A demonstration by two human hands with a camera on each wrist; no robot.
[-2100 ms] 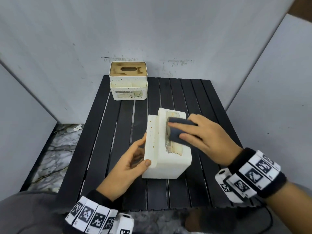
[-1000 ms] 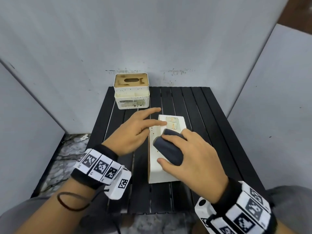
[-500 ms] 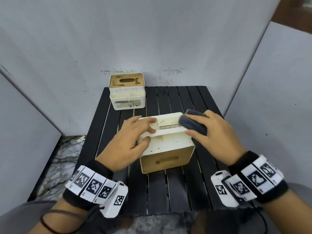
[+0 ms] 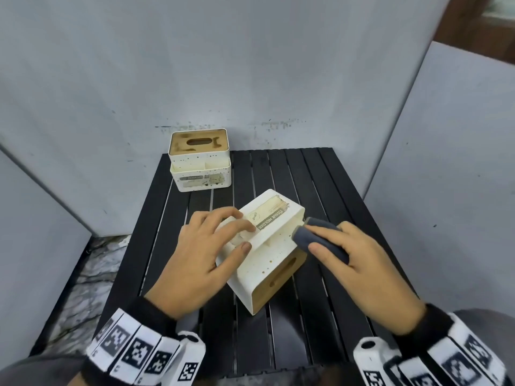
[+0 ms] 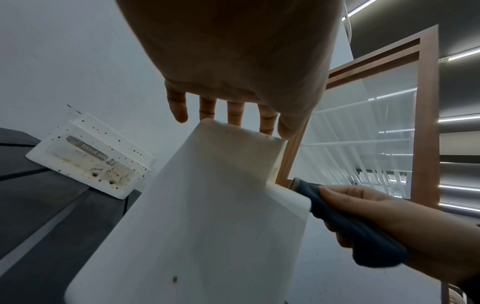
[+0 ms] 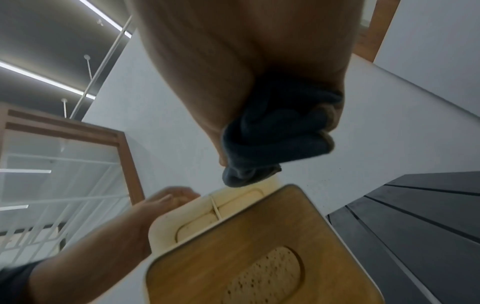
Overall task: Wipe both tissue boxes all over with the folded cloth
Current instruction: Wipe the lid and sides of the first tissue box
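Note:
The near tissue box (image 4: 267,254) lies on its side at the middle of the black slatted table (image 4: 320,316), turned at an angle. Its wooden lid (image 4: 281,277) faces front right and its label faces up. My left hand (image 4: 245,236) holds its left end, fingers over the label face and thumb on the near side. My right hand (image 4: 348,260) grips the folded dark grey cloth (image 4: 320,238) and presses it against the box's right edge. In the right wrist view the cloth (image 6: 275,142) is bunched just above the lid (image 6: 259,246). The second tissue box (image 4: 199,160) stands upright at the back left.
Grey panels (image 4: 446,176) close in the table at the back and on both sides. A marble floor (image 4: 92,274) shows beyond the table's left edge. Bare slats lie behind and to the right of the near box.
The near box has turned so its wooden lid points front right instead of straight at me. The cloth has slid from the top right corner down onto the right edge.

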